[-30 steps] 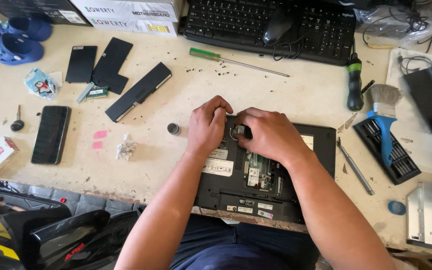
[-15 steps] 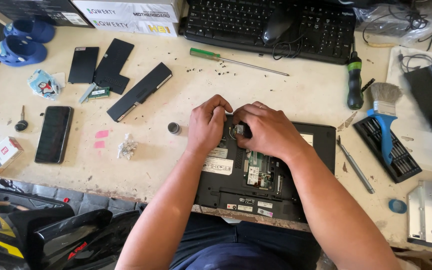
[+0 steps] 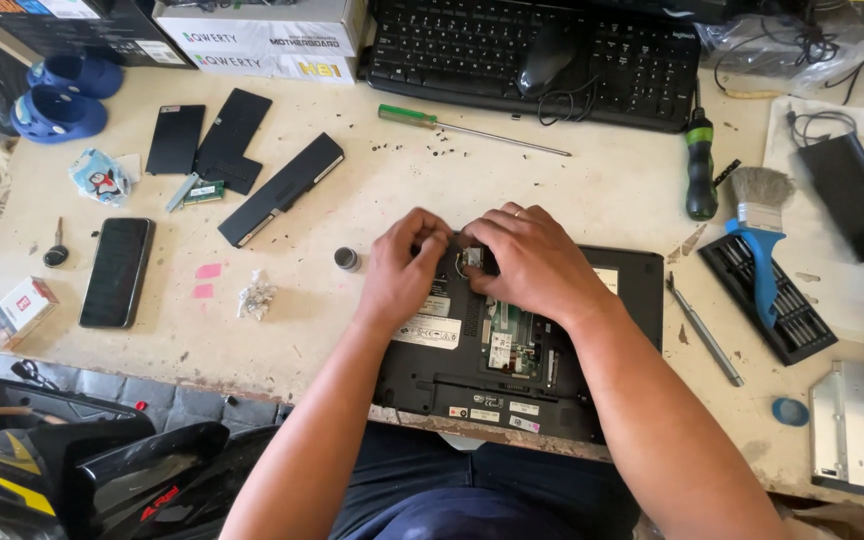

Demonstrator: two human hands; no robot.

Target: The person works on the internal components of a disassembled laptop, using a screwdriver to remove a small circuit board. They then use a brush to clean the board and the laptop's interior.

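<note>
Right at the worktop's (image 3: 572,190) near edge lies an opened black laptop base (image 3: 512,350), underside up, its long axis running left to right, its uncovered bay showing a green circuit board (image 3: 517,345). Both hands meet over its far left corner: the left hand (image 3: 402,265) and right hand (image 3: 527,260) pinch narrowly at a small metal part (image 3: 472,258). Further right, a black tray (image 3: 767,295) holds rows of screwdriver bits, with a blue-handled brush (image 3: 762,230) lying across it.
</note>
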